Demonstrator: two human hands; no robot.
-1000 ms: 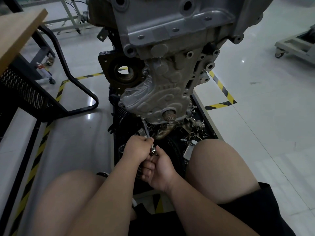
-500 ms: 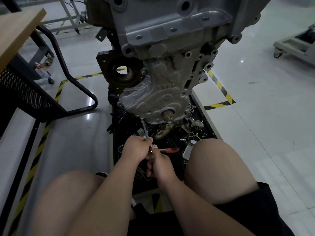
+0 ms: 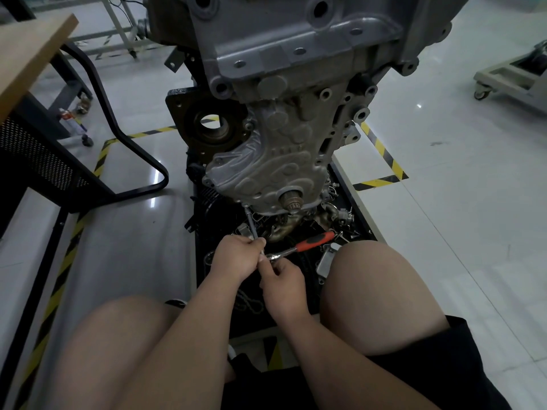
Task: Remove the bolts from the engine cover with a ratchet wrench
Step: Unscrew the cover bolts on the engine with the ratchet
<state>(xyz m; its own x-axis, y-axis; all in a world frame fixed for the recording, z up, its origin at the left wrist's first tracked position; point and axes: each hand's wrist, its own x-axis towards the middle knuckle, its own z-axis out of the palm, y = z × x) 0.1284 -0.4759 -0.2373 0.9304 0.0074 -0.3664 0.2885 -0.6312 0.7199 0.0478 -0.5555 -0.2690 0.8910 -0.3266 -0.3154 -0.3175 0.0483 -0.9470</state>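
Note:
A grey cast engine cover hangs on the engine in front of me. A thin extension bar runs from the cover's lower left edge down to my hands. My left hand grips the bar's lower end near the ratchet head. The ratchet wrench has a red and black handle that sticks out to the right. My right hand sits just below the head, fingers curled at the metal shank. The bolt itself is hidden by the socket.
A black tray under the engine holds several loose metal parts and a chain. My bare knees flank the tray. A black frame table stands at the left, and a wheeled cart at the far right. Yellow and black tape marks the floor.
The wrench handle has swung out to the right and come into view, from hidden under my right hand. My right hand now sits near the head.

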